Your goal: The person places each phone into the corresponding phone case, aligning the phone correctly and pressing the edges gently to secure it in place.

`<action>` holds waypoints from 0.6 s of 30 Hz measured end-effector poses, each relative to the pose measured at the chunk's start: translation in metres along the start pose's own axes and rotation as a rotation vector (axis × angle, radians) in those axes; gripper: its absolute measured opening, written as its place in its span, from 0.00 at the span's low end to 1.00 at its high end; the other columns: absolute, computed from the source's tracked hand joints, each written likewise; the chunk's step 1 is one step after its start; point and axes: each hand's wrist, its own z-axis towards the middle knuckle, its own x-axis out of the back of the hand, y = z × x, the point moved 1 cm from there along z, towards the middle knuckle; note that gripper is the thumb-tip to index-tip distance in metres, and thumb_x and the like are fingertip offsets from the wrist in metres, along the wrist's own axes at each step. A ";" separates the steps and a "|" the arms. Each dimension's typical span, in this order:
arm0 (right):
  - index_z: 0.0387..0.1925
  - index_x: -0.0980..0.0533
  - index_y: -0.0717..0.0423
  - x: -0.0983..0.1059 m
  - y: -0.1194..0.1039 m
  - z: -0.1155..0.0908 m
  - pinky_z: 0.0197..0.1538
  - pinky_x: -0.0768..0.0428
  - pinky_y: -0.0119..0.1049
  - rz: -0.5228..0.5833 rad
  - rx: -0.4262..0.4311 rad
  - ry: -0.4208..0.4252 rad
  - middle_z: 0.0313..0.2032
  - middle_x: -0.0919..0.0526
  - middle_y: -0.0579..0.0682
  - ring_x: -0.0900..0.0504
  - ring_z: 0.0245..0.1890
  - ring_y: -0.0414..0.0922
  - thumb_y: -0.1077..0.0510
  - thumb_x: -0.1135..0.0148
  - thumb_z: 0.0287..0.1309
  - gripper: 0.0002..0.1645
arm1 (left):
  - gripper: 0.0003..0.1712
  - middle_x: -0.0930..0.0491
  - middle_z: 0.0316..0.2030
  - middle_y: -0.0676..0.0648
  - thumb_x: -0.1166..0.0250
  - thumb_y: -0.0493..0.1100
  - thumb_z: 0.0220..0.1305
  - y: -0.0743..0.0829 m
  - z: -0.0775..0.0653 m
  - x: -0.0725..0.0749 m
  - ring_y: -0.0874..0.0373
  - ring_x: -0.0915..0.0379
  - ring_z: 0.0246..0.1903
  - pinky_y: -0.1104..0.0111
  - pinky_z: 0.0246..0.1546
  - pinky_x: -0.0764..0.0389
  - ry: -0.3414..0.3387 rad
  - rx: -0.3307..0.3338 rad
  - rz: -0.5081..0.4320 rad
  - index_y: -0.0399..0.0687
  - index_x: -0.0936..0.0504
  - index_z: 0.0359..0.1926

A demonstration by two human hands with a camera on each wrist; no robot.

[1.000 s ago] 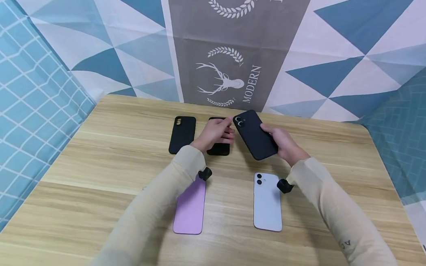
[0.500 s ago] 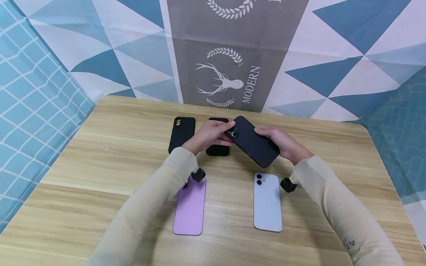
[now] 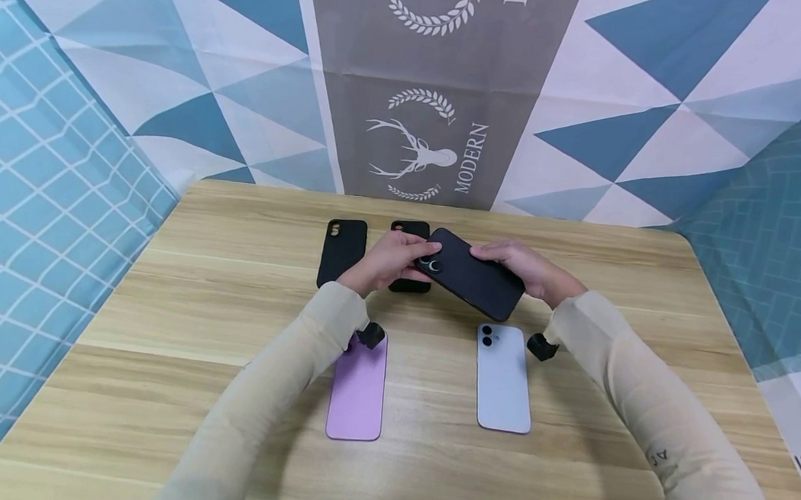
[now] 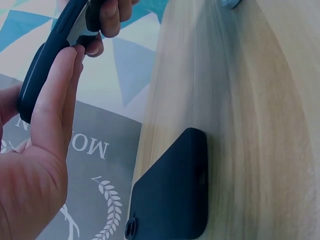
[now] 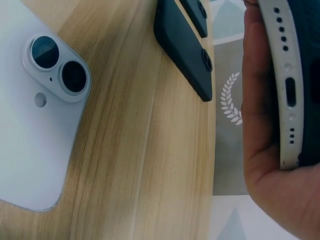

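Compared with one second ago, when the left hand point(image 3: 393, 257) was apart from it, the black-covered phone point(image 3: 475, 274) is now held at both ends. Its camera end is pinched between the left thumb and the fingers, which are only a little apart; the other end is gripped by the bent fingers and thumb of the right hand point(image 3: 526, 267). The phone has also been turned and brought slightly toward the table's near edge, and is held above the table point(image 3: 646, 280). The other things have not been moved.

Near the far edge, left of its middle, the left black case point(image 3: 344, 250) and the right black case point(image 3: 408, 286) are laid side by side with a gap; the right one is partly hidden by the left hand. Closer to the near edge, the purple phone point(image 3: 357, 393) and the white phone point(image 3: 505, 379) are placed well apart. A broad stretch of wood is left toward each side edge, crossed by the sleeves.

The table has a pale, striped wood grain and rounded far corners. The covers look matt, with rounded corners. At the gripped end, a pale frame with a port and small round holes is left uncovered. The white phone is smooth, with two round lenses.
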 end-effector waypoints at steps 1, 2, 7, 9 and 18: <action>0.55 0.35 0.63 0.000 0.000 0.000 0.29 0.22 0.27 -0.004 -0.003 -0.003 0.29 0.21 0.42 0.21 0.23 0.36 0.47 0.50 0.59 0.29 | 0.18 0.23 0.26 0.46 0.40 0.43 0.57 0.000 -0.001 0.000 0.57 0.21 0.24 0.61 0.33 0.18 0.006 -0.002 0.006 0.33 0.25 0.43; 0.56 0.35 0.63 0.000 0.000 0.000 0.30 0.22 0.27 -0.010 -0.006 -0.003 0.29 0.21 0.42 0.21 0.24 0.36 0.47 0.51 0.59 0.30 | 0.18 0.23 0.26 0.46 0.41 0.44 0.58 -0.001 -0.001 0.000 0.57 0.21 0.24 0.61 0.34 0.18 0.010 -0.006 0.011 0.32 0.25 0.43; 0.58 0.37 0.62 -0.002 -0.004 -0.001 0.31 0.23 0.27 -0.057 -0.009 -0.013 0.32 0.23 0.42 0.22 0.25 0.36 0.46 0.53 0.61 0.31 | 0.18 0.23 0.29 0.45 0.42 0.45 0.59 -0.003 -0.002 -0.001 0.58 0.21 0.24 0.59 0.37 0.19 0.022 -0.031 0.034 0.32 0.25 0.43; 0.58 0.37 0.62 -0.002 -0.005 -0.001 0.31 0.23 0.28 -0.073 -0.006 -0.021 0.33 0.24 0.43 0.23 0.26 0.37 0.46 0.53 0.61 0.30 | 0.19 0.23 0.30 0.44 0.42 0.45 0.59 -0.004 -0.003 0.000 0.58 0.21 0.24 0.59 0.37 0.19 0.024 -0.043 0.039 0.32 0.25 0.43; 0.54 0.33 0.59 -0.002 -0.009 -0.002 0.31 0.23 0.28 -0.079 -0.009 -0.040 0.30 0.23 0.42 0.23 0.26 0.37 0.44 0.52 0.60 0.28 | 0.18 0.24 0.31 0.44 0.43 0.44 0.60 -0.005 -0.006 -0.002 0.58 0.21 0.25 0.60 0.34 0.19 0.049 -0.090 0.034 0.32 0.25 0.42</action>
